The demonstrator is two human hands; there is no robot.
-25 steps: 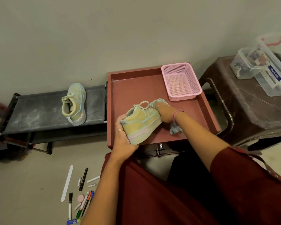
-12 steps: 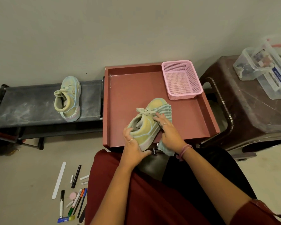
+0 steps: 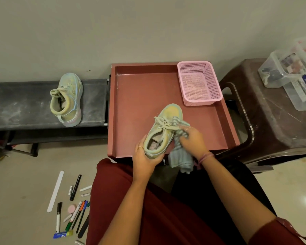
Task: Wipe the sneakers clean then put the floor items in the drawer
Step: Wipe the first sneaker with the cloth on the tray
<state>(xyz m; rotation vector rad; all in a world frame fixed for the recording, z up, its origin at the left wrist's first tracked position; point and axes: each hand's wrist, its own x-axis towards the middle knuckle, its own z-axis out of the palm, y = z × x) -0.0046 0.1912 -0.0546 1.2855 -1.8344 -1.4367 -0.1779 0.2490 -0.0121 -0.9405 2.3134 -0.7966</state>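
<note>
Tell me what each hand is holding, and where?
The left hand grips the sneaker by its heel. The right hand grips the striped cloth around its middle.

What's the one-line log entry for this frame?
step: wiping sneaker | left hand: holds heel | right hand: grips cloth on its side | second sneaker: on black rack | floor items: not stowed

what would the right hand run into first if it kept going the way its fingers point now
The right hand holds the cloth with fingers aimed left, at the sneaker steadied by the left hand. It would likely meet that sneaker's side and laces at once; the cloth looks already against it, though depth is unclear.
</note>
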